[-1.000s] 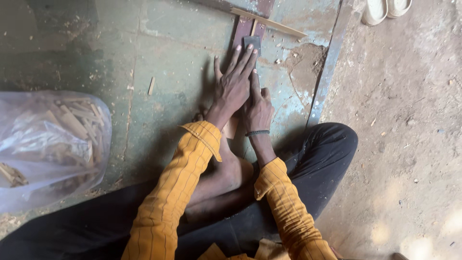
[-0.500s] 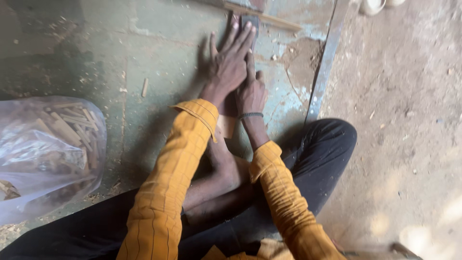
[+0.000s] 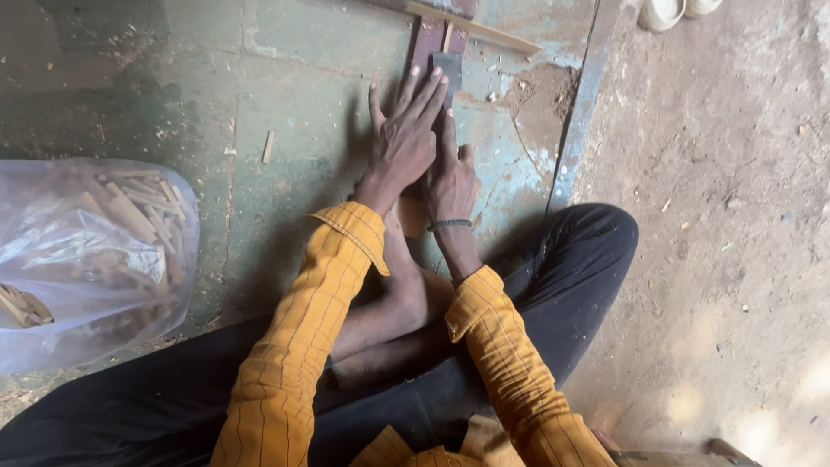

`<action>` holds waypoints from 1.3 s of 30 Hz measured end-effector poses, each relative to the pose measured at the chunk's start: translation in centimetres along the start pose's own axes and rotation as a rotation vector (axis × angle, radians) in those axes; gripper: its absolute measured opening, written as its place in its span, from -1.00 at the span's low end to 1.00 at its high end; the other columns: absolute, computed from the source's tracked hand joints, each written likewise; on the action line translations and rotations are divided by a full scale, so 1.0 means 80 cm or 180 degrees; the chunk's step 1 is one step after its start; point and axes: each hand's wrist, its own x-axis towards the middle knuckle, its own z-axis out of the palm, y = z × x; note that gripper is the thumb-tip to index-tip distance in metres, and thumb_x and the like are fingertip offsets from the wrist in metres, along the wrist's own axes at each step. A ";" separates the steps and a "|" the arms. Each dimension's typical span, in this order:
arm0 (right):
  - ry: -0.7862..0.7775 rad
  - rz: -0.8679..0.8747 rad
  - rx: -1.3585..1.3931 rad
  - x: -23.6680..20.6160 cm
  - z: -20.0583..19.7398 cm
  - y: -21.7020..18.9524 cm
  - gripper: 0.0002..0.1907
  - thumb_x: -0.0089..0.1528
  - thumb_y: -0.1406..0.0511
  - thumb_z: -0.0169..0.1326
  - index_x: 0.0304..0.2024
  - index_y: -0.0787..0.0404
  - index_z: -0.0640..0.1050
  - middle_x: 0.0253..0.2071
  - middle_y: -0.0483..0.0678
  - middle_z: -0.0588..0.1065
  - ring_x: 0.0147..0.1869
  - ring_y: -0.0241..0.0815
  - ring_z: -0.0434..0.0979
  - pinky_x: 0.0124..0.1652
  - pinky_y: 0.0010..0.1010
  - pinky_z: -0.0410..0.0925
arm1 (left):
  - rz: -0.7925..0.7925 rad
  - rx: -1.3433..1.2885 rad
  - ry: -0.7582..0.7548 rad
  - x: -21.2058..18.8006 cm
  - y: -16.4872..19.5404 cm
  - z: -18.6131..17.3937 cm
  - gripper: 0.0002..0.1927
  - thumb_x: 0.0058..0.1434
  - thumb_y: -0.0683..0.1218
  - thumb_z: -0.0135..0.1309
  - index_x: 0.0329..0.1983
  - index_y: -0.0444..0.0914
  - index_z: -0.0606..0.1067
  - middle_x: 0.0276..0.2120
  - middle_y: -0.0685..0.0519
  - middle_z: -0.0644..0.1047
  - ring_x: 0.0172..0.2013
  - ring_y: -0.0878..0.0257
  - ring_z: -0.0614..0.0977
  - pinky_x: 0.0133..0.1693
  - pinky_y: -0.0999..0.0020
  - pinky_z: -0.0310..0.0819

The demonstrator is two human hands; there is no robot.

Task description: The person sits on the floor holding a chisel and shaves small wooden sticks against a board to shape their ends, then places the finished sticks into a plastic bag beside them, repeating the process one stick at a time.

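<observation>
Pressing my left hand [image 3: 406, 143] flat, fingers spread, over the grey block [image 3: 448, 69] on the dark plank [image 3: 430, 39] at twelve o'clock, I am bracing with my right hand [image 3: 451, 177]; its grip I cannot tell. I judge I am rubbing; the next stroke needs steady downward pressure.

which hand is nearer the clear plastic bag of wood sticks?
Left. The left hand lies flat on the dark wooden strip, on the side toward the plastic bag at far left. The right hand sits just beyond it, farther from the bag. Neither touches it.
</observation>
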 end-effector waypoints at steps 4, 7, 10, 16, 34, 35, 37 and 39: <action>-0.0153 0.0050 -0.0139 0.021 0.004 -0.004 -0.20 0.30 0.27 0.07 0.53 -0.20 0.07 -0.10 0.28 0.47 -0.39 0.23 0.60 -0.44 0.03 0.42 | -0.0198 0.0037 -0.0110 0.023 0.001 0.000 -0.16 0.21 -0.21 -0.12 0.59 -0.04 0.02 0.57 0.28 -0.01 0.54 0.24 -0.08 0.37 -0.42 -0.50; -0.0216 0.0069 -0.0164 0.037 0.009 -0.009 -0.15 0.26 0.25 0.12 0.53 -0.18 0.05 -0.13 0.30 0.46 -0.37 0.26 0.59 -0.44 0.07 0.39 | -0.0274 -0.0004 -0.0061 0.038 -0.001 -0.001 -0.18 0.26 -0.21 -0.14 0.61 -0.03 0.01 0.57 0.29 -0.02 0.54 0.25 -0.09 0.39 -0.41 -0.50; -0.0154 0.0060 -0.0123 0.050 0.013 -0.011 -0.13 0.24 0.25 0.14 0.52 -0.18 0.04 -0.15 0.28 0.46 -0.36 0.25 0.59 -0.43 0.05 0.39 | -0.0288 -0.0004 -0.0112 0.049 -0.002 -0.001 -0.19 0.26 -0.22 -0.16 0.60 0.00 0.02 0.56 0.30 0.00 0.54 0.24 -0.09 0.40 -0.39 -0.50; -0.0092 -0.0011 0.0090 0.042 0.006 -0.012 -0.19 0.33 0.28 0.05 0.56 -0.16 0.03 -0.15 0.29 0.45 -0.35 0.24 0.58 -0.37 0.07 0.38 | -0.0174 -0.0009 0.0010 0.053 -0.004 -0.016 -0.19 0.24 -0.24 -0.12 0.59 -0.03 0.09 0.55 0.27 0.08 0.54 0.23 -0.04 0.40 -0.39 -0.47; 0.0034 0.0081 -0.0160 0.001 0.000 -0.005 -0.23 0.33 0.25 0.03 0.54 -0.14 0.07 0.03 0.44 0.45 -0.30 0.35 0.59 -0.37 0.10 0.42 | -0.0019 -0.0124 0.0060 0.012 0.006 -0.008 -0.18 0.17 -0.24 -0.08 0.56 -0.05 0.13 0.54 0.27 0.08 0.53 0.21 -0.04 0.36 -0.46 -0.49; 0.0032 0.0068 -0.0210 0.003 0.001 -0.004 -0.23 0.33 0.24 0.03 0.54 -0.15 0.06 0.03 0.43 0.46 -0.32 0.33 0.60 -0.38 0.10 0.42 | -0.0069 -0.0211 0.0008 0.012 0.006 -0.006 -0.17 0.18 -0.24 -0.09 0.57 -0.05 0.12 0.55 0.27 0.07 0.54 0.21 -0.04 0.36 -0.46 -0.50; -0.0122 0.0286 -0.0198 0.007 0.003 -0.004 -0.28 0.40 0.22 0.01 0.56 -0.19 0.06 -0.04 0.36 0.48 -0.32 0.30 0.60 -0.35 0.11 0.41 | -0.0107 -0.0198 -0.0053 0.016 0.004 -0.004 -0.16 0.18 -0.25 -0.10 0.58 -0.03 0.09 0.55 0.29 0.04 0.54 0.21 -0.05 0.36 -0.46 -0.51; -0.0142 0.0287 -0.0195 0.011 0.006 -0.006 -0.26 0.39 0.21 0.03 0.56 -0.19 0.04 -0.05 0.34 0.48 -0.35 0.28 0.60 -0.39 0.09 0.39 | -0.0149 -0.0032 -0.0120 0.024 0.000 -0.002 -0.14 0.18 -0.27 -0.13 0.58 -0.01 0.07 0.55 0.31 0.01 0.53 0.21 -0.06 0.37 -0.46 -0.52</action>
